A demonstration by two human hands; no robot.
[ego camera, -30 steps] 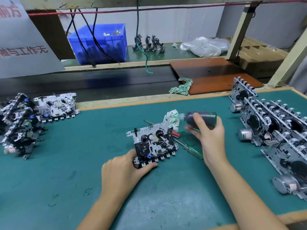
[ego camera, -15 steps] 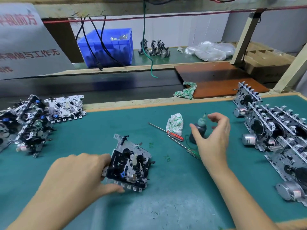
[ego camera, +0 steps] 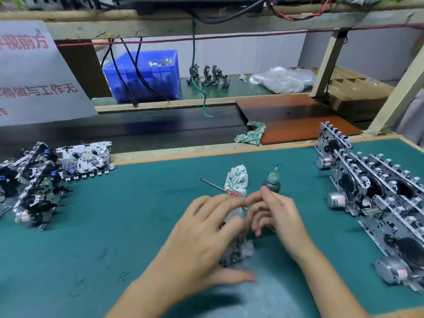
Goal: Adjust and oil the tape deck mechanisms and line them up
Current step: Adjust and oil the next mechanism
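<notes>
Matt green felt mat (ego camera: 114,226)

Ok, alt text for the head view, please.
Two blurred hands, left and right, meet over a tape deck mechanism on a green mat; an oil bottle stands behind, with finished mechanisms lined up at right.

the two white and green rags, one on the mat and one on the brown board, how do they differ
The rag on the mat stands bunched upright beside the oil bottle; the rag on the board sprawls flat and strung out. The mat one touches the red-handled screwdriver; the board one hangs over the board's edge, nearest the conveyor. Both are crumpled white cloth with green print.
</notes>
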